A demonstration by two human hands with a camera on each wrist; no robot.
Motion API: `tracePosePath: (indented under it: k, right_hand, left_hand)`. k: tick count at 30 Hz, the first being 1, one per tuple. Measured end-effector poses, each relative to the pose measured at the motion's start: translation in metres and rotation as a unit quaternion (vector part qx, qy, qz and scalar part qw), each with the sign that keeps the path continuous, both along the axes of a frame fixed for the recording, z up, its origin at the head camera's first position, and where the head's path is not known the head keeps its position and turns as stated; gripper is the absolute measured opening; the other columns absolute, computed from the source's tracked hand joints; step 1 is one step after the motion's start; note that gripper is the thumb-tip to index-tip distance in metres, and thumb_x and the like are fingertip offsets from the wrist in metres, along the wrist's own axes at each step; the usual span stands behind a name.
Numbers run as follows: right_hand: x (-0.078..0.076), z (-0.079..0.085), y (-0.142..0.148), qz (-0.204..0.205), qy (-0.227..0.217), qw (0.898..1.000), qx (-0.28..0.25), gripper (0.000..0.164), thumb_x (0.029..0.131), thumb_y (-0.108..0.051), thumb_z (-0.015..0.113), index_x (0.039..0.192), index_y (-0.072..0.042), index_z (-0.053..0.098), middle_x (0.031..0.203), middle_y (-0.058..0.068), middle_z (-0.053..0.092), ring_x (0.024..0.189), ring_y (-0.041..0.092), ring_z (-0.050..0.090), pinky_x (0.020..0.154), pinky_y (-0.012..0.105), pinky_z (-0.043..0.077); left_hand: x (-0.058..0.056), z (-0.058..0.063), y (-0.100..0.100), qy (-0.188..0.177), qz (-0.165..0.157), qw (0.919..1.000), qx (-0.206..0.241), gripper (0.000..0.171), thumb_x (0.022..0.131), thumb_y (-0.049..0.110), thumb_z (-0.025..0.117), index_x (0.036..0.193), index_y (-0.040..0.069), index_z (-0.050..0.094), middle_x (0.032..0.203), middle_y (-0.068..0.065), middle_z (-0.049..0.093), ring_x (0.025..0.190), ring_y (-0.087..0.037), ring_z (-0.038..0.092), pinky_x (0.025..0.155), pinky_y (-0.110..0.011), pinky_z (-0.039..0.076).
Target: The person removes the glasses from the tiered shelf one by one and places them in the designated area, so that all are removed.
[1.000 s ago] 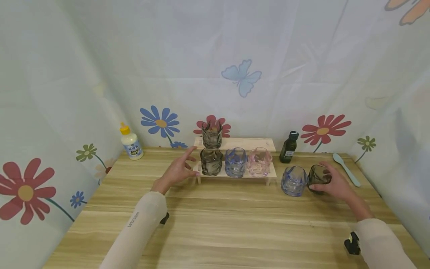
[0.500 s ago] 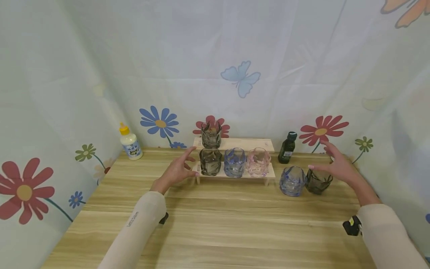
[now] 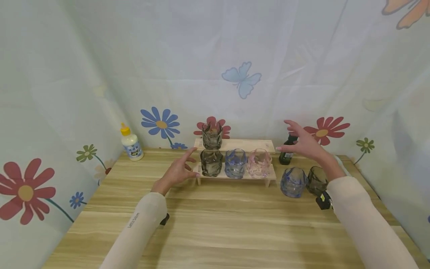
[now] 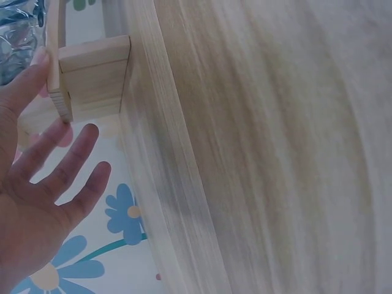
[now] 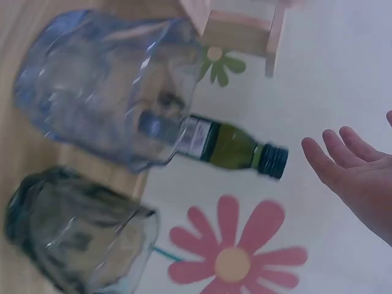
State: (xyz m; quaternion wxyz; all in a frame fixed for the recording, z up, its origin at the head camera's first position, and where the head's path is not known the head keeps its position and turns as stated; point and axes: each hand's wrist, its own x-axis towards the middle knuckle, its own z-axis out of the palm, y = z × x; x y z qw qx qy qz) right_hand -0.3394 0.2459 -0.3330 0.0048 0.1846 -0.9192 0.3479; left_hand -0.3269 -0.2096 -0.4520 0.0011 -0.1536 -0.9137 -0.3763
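My left hand is at the left end of a two-step wooden stand, fingers spread and holding nothing. In the left wrist view its thumb lies at the edge of a stand board. My right hand is raised with parted fingers, partly covering a small dark green bottle; the right wrist view shows a gap between fingertips and bottle cap. On the lower step are a grey glass, a blue glass and a pink glass. Another grey glass sits on the upper step.
Right of the stand, a blue glass and a grey glass stand side by side on the wooden table. A pale blue spoon is mostly behind my right forearm. At the back left is a yellow-capped bottle.
My right hand has let go of the grey glass on the table, risen, and moved left and back to the dark green bottle. The left hand has stayed at the stand.
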Motion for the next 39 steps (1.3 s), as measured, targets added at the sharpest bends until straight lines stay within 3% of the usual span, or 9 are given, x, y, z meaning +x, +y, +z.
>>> tracePosePath:
  k: [7, 14, 27, 34, 39]
  right_hand:
    - [-0.02, 0.012, -0.045, 0.044, 0.018, 0.997, 0.058, 0.103, 0.084, -0.035, 0.081, 0.16, -0.012, 0.015, 0.16, 0.028, 0.026, 0.143, 0.048, 0.035, 0.11, 0.065, 0.034]
    - [-0.034, 0.019, -0.089, 0.06, 0.01, 0.997, 0.05, 0.105, 0.081, -0.036, 0.083, 0.16, -0.014, 0.017, 0.162, 0.025, 0.024, 0.144, 0.046, 0.035, 0.112, 0.062, 0.034]
    - [-0.051, 0.006, -0.159, 0.088, 0.015, 0.996, 0.023, 0.103, 0.079, -0.032, 0.085, 0.159, -0.014, 0.021, 0.155, 0.028, 0.032, 0.139, 0.047, 0.04, 0.11, 0.06, 0.039]
    - [-0.057, -0.001, -0.186, 0.09, 0.005, 0.996, 0.025, 0.104, 0.079, -0.036, 0.085, 0.159, -0.016, 0.022, 0.157, 0.022, 0.034, 0.14, 0.042, 0.04, 0.11, 0.057, 0.04]
    - [-0.061, -0.003, -0.202, 0.105, 0.013, 0.994, 0.03, 0.102, 0.078, -0.036, 0.086, 0.158, -0.014, 0.026, 0.149, 0.02, 0.046, 0.128, 0.039, 0.051, 0.105, 0.052, 0.044]
  left_hand:
    - [0.002, 0.002, 0.002, 0.007, -0.007, 0.9999, 0.002, 0.102, 0.079, 0.022, 0.086, 0.158, 0.033, 0.022, 0.133, -0.018, 0.063, 0.097, -0.034, 0.07, 0.086, -0.05, 0.056]
    - [0.002, 0.003, 0.001, 0.007, 0.0, 1.0, -0.006, 0.102, 0.08, 0.021, 0.085, 0.158, 0.034, 0.022, 0.133, -0.017, 0.063, 0.098, -0.034, 0.07, 0.086, -0.05, 0.056]
    - [0.001, 0.0, -0.002, 0.008, -0.001, 1.0, -0.004, 0.101, 0.081, 0.02, 0.085, 0.159, 0.035, 0.021, 0.134, -0.017, 0.062, 0.098, -0.034, 0.07, 0.087, -0.051, 0.056]
    - [0.003, 0.001, -0.001, 0.014, -0.002, 0.9999, -0.005, 0.101, 0.081, 0.02, 0.085, 0.159, 0.032, 0.022, 0.133, -0.017, 0.063, 0.097, -0.034, 0.071, 0.086, -0.05, 0.056]
    - [0.004, 0.001, 0.0, 0.012, -0.002, 0.9999, -0.002, 0.101, 0.081, 0.02, 0.085, 0.159, 0.032, 0.022, 0.133, -0.017, 0.063, 0.097, -0.034, 0.07, 0.086, -0.05, 0.056]
